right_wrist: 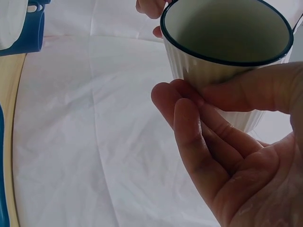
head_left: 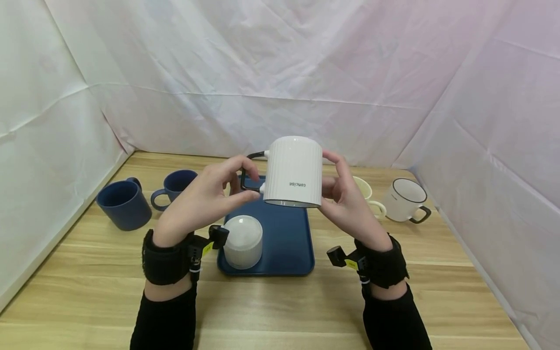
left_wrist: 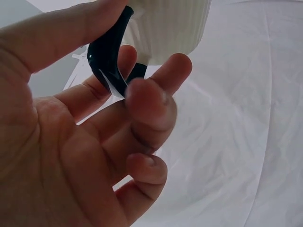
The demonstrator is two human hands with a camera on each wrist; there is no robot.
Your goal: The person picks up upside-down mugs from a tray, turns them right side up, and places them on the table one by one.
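White ribbed mug [head_left: 293, 171], upside down, is held in the air above the blue tray [head_left: 286, 243]. The left hand [head_left: 205, 199] pinches its black handle [head_left: 250, 172] between thumb and fingers; the right hand [head_left: 347, 199] grips its ribbed wall. A second white mug [head_left: 242, 241] stands inverted on the tray. Two blue mugs [head_left: 124, 204] stand left on the bench [head_left: 280, 311], two pale ones [head_left: 404, 199] right.

Head cam looks forward and down on both hands from behind. Left wrist cam sits very close under my left hand [left_wrist: 71, 142], facing up along the palm. Right wrist cam likewise. All three share the white ribbed mug [head_left: 293, 171].
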